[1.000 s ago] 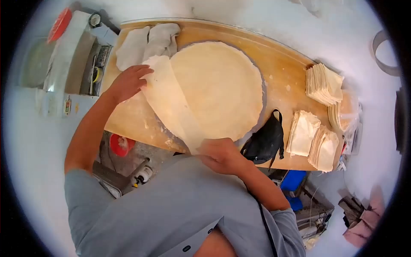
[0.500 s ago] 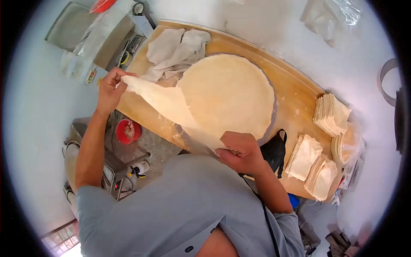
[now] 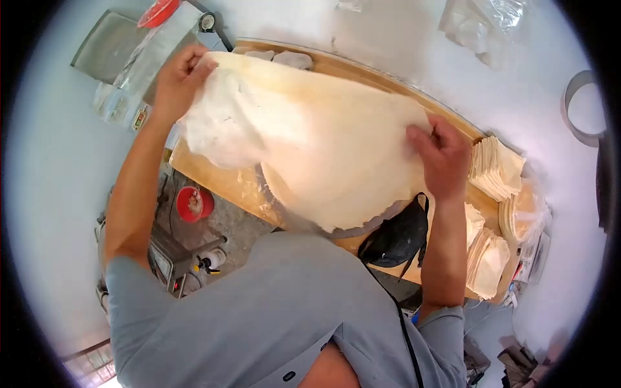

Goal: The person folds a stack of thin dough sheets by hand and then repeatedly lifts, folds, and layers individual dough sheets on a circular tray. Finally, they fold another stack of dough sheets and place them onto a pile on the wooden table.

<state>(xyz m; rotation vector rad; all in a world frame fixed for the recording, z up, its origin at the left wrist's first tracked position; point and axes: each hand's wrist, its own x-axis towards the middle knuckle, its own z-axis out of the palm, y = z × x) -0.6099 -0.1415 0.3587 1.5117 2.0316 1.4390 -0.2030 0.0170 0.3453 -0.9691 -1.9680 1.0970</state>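
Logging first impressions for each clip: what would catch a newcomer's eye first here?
A wide, thin dough sheet held up over the wooden board fills the middle of the view. The left hand grips its far-left edge and the right hand pinches its right edge. Stacks of folded sheets sit at the board's right end, a black bag at its near edge.

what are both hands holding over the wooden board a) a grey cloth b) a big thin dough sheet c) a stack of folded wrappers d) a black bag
b: the left hand and the right hand each grip an edge of the dough sheet, held spread above the wooden board, while the black bag lies apart from both hands at the board's near edge.
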